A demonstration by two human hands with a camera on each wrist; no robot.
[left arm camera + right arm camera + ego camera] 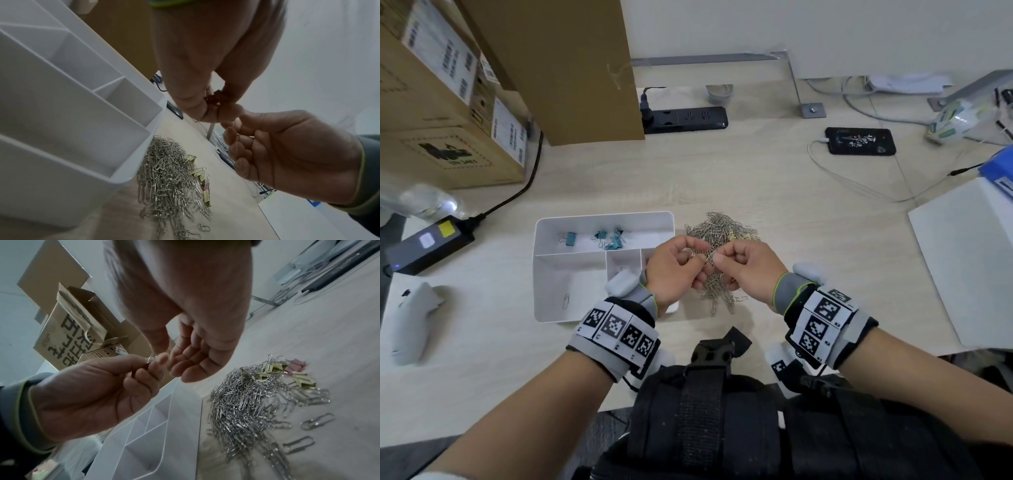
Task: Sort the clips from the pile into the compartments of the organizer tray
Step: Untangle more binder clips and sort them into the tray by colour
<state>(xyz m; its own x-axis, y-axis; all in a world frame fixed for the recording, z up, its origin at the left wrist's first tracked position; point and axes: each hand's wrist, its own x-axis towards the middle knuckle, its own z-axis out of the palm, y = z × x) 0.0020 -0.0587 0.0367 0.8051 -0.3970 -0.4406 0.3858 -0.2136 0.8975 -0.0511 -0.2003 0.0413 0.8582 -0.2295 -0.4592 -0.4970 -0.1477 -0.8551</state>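
Observation:
Both hands hover over the pile of silver paper clips, which lies right of the white organizer tray. My left hand pinches a small dark red binder clip. My right hand meets it fingertip to fingertip and pinches a silver paper clip that spans between the hands. Teal binder clips lie in the tray's back compartment. One paper clip lies in the front left compartment.
Yellow binder clips and pink ones lie at the pile's far side. Cardboard boxes stand at the back left, with a power strip and a phone behind. A white box sits to the right, a white controller to the left.

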